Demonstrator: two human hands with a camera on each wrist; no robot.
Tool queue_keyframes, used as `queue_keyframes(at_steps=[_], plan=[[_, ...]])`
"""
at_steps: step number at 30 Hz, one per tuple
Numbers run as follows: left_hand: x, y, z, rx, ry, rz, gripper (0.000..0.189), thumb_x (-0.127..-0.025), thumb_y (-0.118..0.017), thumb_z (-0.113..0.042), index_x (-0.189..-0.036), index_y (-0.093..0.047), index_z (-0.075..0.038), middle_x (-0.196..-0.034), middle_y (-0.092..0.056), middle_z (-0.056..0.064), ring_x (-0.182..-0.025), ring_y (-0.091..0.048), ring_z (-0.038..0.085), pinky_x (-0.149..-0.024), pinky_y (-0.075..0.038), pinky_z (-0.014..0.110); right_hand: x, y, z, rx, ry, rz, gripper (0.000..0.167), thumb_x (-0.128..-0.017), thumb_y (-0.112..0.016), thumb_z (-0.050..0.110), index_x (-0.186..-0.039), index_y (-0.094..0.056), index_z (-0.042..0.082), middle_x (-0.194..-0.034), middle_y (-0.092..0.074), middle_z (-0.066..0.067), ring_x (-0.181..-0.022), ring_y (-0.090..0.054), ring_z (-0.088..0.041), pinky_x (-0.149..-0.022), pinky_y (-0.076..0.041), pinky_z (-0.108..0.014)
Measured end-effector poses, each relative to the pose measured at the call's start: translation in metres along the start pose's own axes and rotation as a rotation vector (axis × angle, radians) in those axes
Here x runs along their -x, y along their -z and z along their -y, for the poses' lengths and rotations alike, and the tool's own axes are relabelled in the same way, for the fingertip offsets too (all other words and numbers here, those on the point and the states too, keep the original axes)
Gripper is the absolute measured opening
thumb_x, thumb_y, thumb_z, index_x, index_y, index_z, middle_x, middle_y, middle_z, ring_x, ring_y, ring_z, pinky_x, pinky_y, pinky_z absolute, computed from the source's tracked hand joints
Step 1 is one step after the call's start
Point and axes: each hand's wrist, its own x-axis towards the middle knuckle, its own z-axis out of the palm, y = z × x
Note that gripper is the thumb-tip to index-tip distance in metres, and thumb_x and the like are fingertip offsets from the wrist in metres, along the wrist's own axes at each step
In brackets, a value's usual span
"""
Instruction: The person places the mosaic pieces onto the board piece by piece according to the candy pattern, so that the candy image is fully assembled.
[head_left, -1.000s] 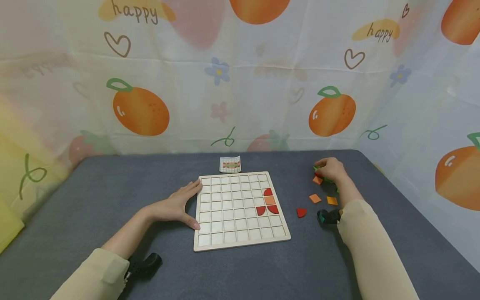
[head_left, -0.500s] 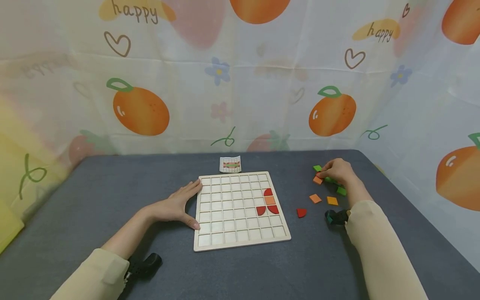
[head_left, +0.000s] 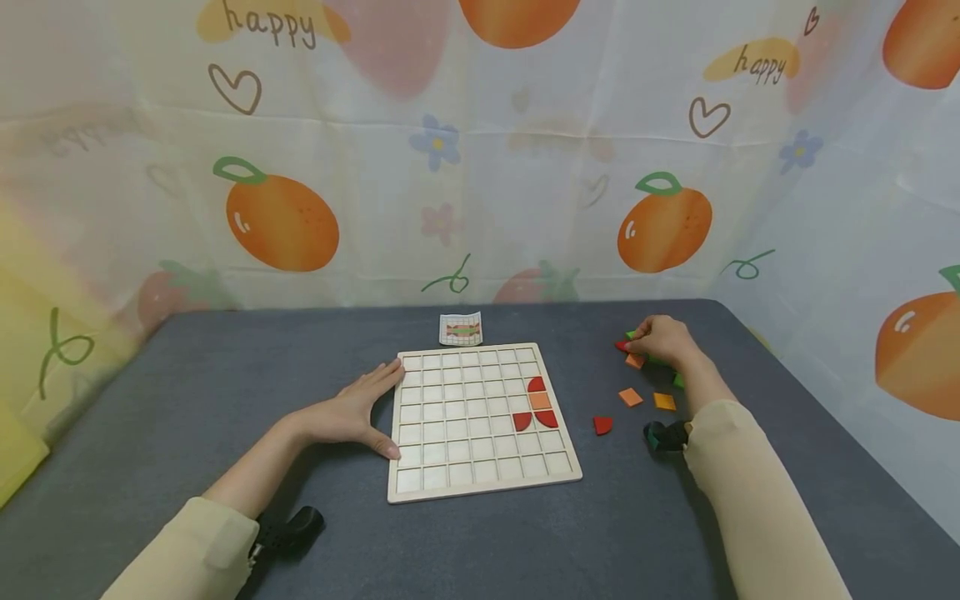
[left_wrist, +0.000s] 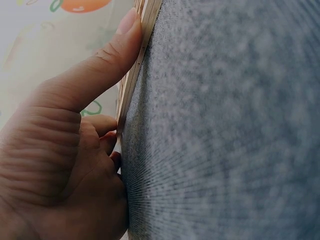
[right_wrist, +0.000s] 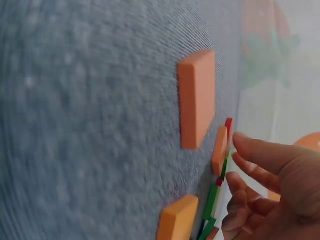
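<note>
In the head view my left hand rests at the left edge of a pale wooden grid board, thumb and fingers spread along its rim. The left wrist view shows that thumb against the board's side. My right hand is at a small pile on the right, its fingertips at a red tile. Close by lie an orange tile and green tiles, partly hidden by the hand. From the right wrist, the thumb tip appears right at the red tile.
Several red quarter-circle tiles and an orange square tile sit in the board's right-hand cells. A small pattern card lies behind it. Loose orange, yellow-orange and red tiles lie between board and right arm.
My right hand drew back slightly right, then moved left again. The red tile at its fingertips has shifted left, out from the pile. The left hand and board have stayed put.
</note>
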Motion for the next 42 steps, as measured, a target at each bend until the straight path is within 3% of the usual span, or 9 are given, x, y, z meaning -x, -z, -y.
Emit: queue_keyframes(at_steps=[5,12,17,21,24,28,32,37,42], plan=[[-0.002,-0.001,0.0,-0.001,-0.002,0.001,0.126,-0.07,-0.085,-0.05,-0.159,-0.009,-0.002,-0.168,0.003,0.018,-0.154,0.005,0.047,-0.116,-0.003,0.073,-0.001,-0.004,0.003,0.016,0.005,-0.013,0.034,-0.095,-0.064,0.023,-0.117,-0.063,-0.003,-0.112,-0.065,-0.025,-0.112,-0.053,-0.045,-0.091,-0.048,-0.053],[-0.002,0.0,-0.002,-0.001,0.01,0.002,0.126,-0.07,-0.086,-0.049,-0.159,-0.009,-0.001,-0.168,0.003,0.018,-0.154,0.005,0.047,-0.116,-0.003,0.073,-0.003,-0.005,0.007,0.022,0.051,-0.038,0.024,-0.092,-0.069,0.018,-0.105,-0.064,-0.001,-0.104,-0.066,-0.021,-0.098,-0.057,-0.036,-0.081,-0.05,-0.044],[-0.002,0.0,-0.004,-0.002,0.014,0.004,0.126,-0.07,-0.086,-0.049,-0.159,-0.009,-0.001,-0.168,0.003,0.019,-0.154,0.005,0.047,-0.116,-0.002,0.073,-0.005,-0.009,0.013,0.006,0.103,-0.078,0.02,-0.09,-0.069,0.012,-0.104,-0.063,-0.001,-0.102,-0.064,-0.02,-0.087,-0.059,-0.031,-0.073,-0.049,-0.038],[-0.002,0.0,-0.004,-0.003,0.011,0.005,0.126,-0.07,-0.085,-0.049,-0.159,-0.009,-0.001,-0.168,0.003,0.019,-0.154,0.005,0.047,-0.116,-0.003,0.073,-0.003,-0.012,0.021,-0.051,0.157,-0.085,0.017,-0.093,-0.065,0.011,-0.106,-0.062,0.0,-0.102,-0.066,-0.02,-0.087,-0.061,-0.029,-0.074,-0.05,-0.036],[-0.002,-0.001,-0.004,-0.003,0.013,0.005,0.127,-0.07,-0.086,-0.049,-0.158,-0.009,-0.001,-0.168,0.003,0.019,-0.154,0.005,0.047,-0.116,-0.003,0.073,-0.002,-0.014,0.031,-0.137,0.193,-0.042,0.019,-0.098,-0.06,0.012,-0.111,-0.062,-0.002,-0.106,-0.068,-0.022,-0.093,-0.067,-0.032,-0.079,-0.055,-0.037],[-0.002,-0.001,-0.004,0.001,0.013,0.005,0.127,-0.07,-0.086,-0.049,-0.158,-0.009,-0.001,-0.168,0.003,0.019,-0.154,0.006,0.047,-0.116,-0.002,0.073,-0.001,-0.018,0.045,-0.3,0.238,0.079,0.026,-0.101,-0.055,0.012,-0.119,-0.061,-0.007,-0.112,-0.068,-0.025,-0.098,-0.071,-0.032,-0.086,-0.06,-0.041],[-0.002,-0.002,-0.004,0.003,0.011,0.004,0.127,-0.07,-0.086,-0.048,-0.158,-0.009,0.0,-0.168,0.004,0.02,-0.153,0.006,0.047,-0.116,-0.001,0.073,0.002,-0.027,0.06,-0.413,0.301,0.2,0.03,-0.099,-0.059,0.011,-0.12,-0.062,-0.01,-0.103,-0.069,-0.023,-0.086,-0.072,-0.025,-0.082,-0.061,-0.041],[-0.001,-0.001,-0.004,0.008,0.013,0.004,0.126,-0.07,-0.086,-0.048,-0.159,-0.009,-0.001,-0.168,0.004,0.019,-0.153,0.006,0.047,-0.115,-0.001,0.074,0.009,-0.042,0.082,-0.397,0.362,0.292,0.027,-0.093,-0.068,0.013,-0.114,-0.068,-0.005,-0.093,-0.073,-0.014,-0.076,-0.072,-0.018,-0.075,-0.062,-0.036],[0.0,-0.001,-0.005,0.019,0.008,0.005,0.126,-0.07,-0.086,-0.048,-0.159,-0.009,-0.001,-0.168,0.005,0.019,-0.153,0.007,0.047,-0.114,0.0,0.075,0.015,-0.057,0.104,-0.277,0.42,0.275,0.022,-0.087,-0.076,0.018,-0.105,-0.073,0.005,-0.086,-0.076,-0.007,-0.071,-0.069,-0.013,-0.071,-0.057,-0.029]])
